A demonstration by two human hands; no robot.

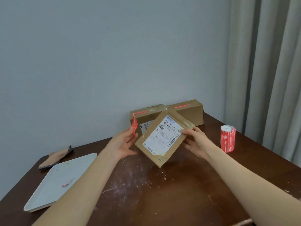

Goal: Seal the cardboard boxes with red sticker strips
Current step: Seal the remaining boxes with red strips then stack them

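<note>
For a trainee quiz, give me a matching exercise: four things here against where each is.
1 loose red sticker strip; 2 flat cardboard box with white label; 3 red sticker roll; 4 white rectangular tray.
A upright, table's right side; B pinched in left hand; C flat, table's left side; D gripped by right hand.
Pairs: 1-B; 2-D; 3-A; 4-C

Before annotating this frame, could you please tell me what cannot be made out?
Head view:
The small box: its far side faces away, so any seal there is hidden.
The shipping label: print too small to read.
The right hand: fingers partly hidden behind the small box.
The rear left box: lower front covered by the small box.
</note>
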